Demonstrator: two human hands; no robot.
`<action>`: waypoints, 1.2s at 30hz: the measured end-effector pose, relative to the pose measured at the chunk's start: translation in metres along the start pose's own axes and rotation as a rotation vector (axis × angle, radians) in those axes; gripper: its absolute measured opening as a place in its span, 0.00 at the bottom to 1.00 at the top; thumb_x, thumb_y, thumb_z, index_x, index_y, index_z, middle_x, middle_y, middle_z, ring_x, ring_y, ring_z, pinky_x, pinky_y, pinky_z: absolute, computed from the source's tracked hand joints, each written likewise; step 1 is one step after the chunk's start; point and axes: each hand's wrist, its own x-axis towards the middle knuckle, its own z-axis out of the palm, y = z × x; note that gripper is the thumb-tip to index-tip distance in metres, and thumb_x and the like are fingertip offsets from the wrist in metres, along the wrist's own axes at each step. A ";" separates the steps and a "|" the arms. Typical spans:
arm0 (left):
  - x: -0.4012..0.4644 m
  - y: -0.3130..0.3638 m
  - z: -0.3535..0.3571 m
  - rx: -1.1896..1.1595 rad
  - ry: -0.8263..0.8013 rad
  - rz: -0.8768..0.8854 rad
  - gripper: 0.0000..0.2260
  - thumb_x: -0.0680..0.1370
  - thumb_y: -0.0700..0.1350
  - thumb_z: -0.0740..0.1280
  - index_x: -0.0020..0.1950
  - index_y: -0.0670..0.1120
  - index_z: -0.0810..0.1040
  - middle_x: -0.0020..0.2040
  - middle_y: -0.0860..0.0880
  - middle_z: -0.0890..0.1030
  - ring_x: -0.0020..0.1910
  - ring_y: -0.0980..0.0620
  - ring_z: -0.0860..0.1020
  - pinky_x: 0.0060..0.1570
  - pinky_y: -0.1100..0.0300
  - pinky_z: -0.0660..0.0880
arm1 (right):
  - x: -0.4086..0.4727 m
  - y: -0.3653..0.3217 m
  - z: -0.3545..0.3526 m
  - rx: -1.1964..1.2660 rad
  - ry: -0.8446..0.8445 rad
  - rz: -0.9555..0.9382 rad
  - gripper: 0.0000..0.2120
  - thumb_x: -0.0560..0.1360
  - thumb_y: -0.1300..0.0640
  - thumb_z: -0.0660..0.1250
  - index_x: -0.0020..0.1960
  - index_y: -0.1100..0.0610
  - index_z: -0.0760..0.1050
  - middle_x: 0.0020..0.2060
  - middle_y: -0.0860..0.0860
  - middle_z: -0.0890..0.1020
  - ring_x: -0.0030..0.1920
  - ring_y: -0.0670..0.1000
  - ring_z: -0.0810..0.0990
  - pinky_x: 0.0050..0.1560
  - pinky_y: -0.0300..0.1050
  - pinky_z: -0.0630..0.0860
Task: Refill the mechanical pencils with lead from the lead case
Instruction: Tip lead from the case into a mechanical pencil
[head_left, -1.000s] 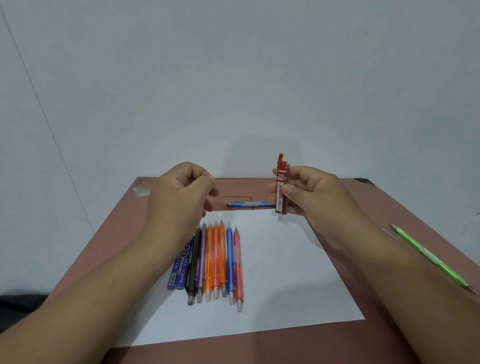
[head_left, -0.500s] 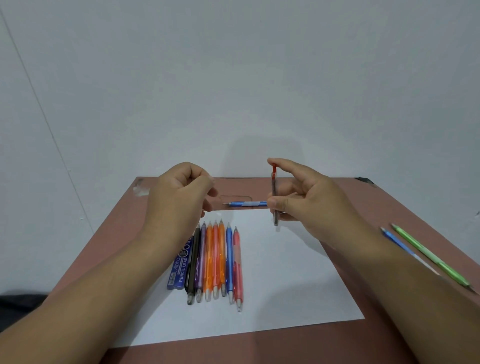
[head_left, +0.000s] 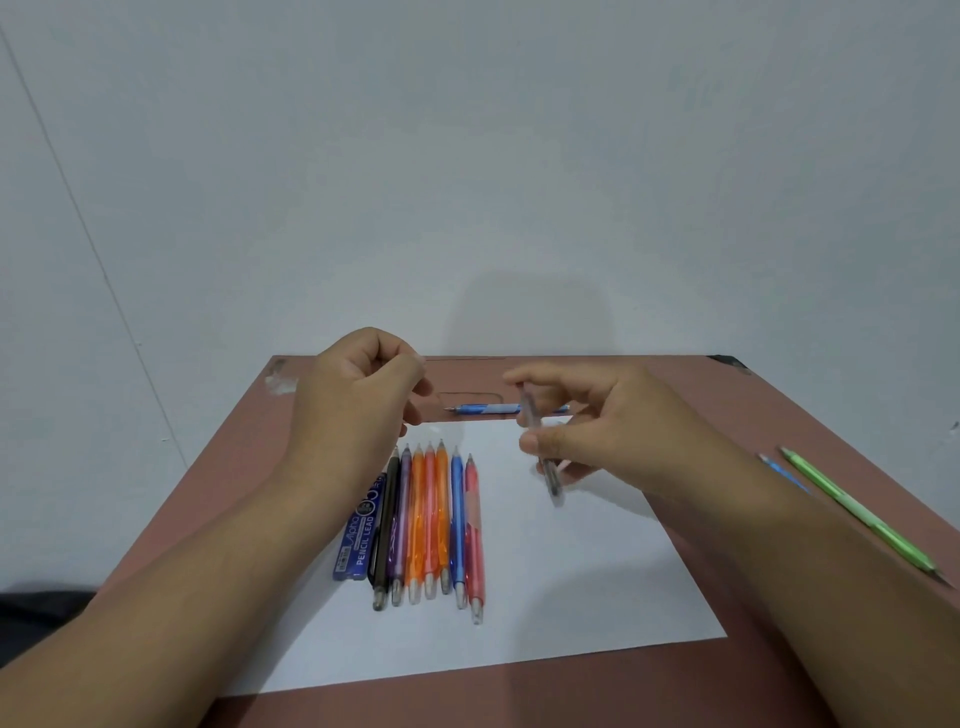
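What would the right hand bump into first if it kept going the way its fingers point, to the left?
Probably the left hand. The right hand, holding the lead case, points its fingers leftward above the table, and only open air shows between the two hands. Depth is unclear, so it might pass just in front instead.

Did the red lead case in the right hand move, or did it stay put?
Yes. The lead case tipped and dropped lower, its bottom end now over the white paper, held by the right hand.
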 end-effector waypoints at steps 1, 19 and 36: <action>0.000 0.000 0.000 0.003 0.003 0.003 0.05 0.78 0.42 0.66 0.44 0.45 0.79 0.38 0.51 0.84 0.31 0.56 0.80 0.37 0.54 0.80 | -0.001 -0.002 0.000 -0.022 -0.038 0.013 0.23 0.70 0.61 0.79 0.57 0.36 0.83 0.47 0.45 0.85 0.42 0.51 0.87 0.42 0.46 0.85; -0.002 -0.007 0.003 0.139 -0.088 0.164 0.04 0.78 0.49 0.70 0.44 0.55 0.82 0.36 0.57 0.82 0.38 0.56 0.80 0.39 0.61 0.77 | 0.006 0.015 0.000 -0.351 0.227 -0.276 0.09 0.74 0.54 0.77 0.44 0.39 0.83 0.32 0.41 0.80 0.34 0.42 0.76 0.36 0.30 0.70; -0.007 -0.008 0.007 0.280 -0.215 0.342 0.04 0.78 0.51 0.69 0.44 0.57 0.80 0.38 0.60 0.81 0.38 0.59 0.78 0.35 0.72 0.73 | 0.013 0.025 0.007 -0.593 0.382 -0.513 0.03 0.75 0.56 0.74 0.46 0.48 0.84 0.35 0.43 0.78 0.35 0.42 0.73 0.34 0.40 0.73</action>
